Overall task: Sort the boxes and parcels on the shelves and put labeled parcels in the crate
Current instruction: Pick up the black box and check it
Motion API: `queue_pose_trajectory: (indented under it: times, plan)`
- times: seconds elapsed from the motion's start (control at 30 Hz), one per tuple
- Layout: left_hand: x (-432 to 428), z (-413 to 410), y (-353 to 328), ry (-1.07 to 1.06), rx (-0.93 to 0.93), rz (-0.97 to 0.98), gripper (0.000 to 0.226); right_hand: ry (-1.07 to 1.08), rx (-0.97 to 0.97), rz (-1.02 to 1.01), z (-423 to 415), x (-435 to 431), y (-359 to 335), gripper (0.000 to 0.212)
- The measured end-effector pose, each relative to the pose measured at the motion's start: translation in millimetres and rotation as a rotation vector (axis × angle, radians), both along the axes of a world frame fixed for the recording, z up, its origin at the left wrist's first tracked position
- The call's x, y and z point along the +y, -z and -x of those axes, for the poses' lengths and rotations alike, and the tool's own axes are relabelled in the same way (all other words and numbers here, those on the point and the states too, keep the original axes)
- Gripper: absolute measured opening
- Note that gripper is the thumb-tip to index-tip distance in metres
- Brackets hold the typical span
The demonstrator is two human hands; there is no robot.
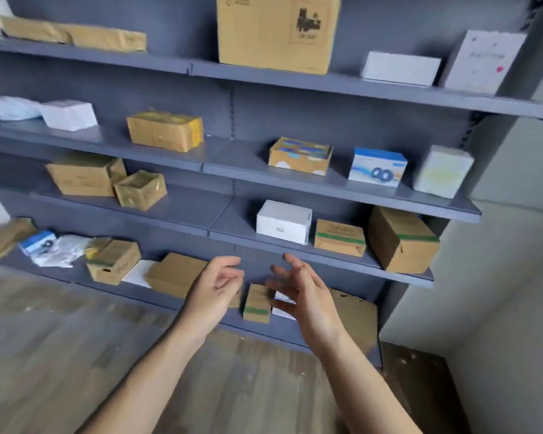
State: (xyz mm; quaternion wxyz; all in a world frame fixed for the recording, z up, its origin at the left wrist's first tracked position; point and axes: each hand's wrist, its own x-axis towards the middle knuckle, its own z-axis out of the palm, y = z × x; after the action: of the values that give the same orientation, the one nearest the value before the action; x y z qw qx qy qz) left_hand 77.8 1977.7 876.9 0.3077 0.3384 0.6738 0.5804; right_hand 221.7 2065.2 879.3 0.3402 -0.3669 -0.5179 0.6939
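Head view: boxes (pixel 165 131) on shelves (pixel 182 205)

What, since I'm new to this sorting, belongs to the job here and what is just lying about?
Job: large brown box, white box, green-taped small box, blue-and-white carton, grey shelves.
Lying about: wooden floor, pale wall.

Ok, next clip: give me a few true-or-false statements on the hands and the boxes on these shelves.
1. Both the left hand and right hand hold nothing. True.
2. The big cardboard box stands on the bottom shelf. False: it stands on the top shelf.
3. A small box with green tape sits on the bottom shelf, between the hands in view. True.
4. The right hand grips a parcel. False: its fingers are spread and empty.
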Motion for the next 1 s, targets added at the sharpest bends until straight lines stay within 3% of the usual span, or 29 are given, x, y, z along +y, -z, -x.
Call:
queue_pose_trajectory:
  times: [0.27,0.47,1.0]
  plan:
    - [-115,209,-15,-0.213,-0.034,-0.043,0.03,-0.175,0.065,-0.089,229,-84,-31,0.031]
    - [-167,320,-9,-0.388,-0.091,-0.069,0.031,-0.253,0.044,-0.14,359,-114,-38,0.03]
    - [-158,659,-11,-0.714,-0.011,-0.034,0.028,-0.544,0.036,-0.062,747,-86,-13,0.03]
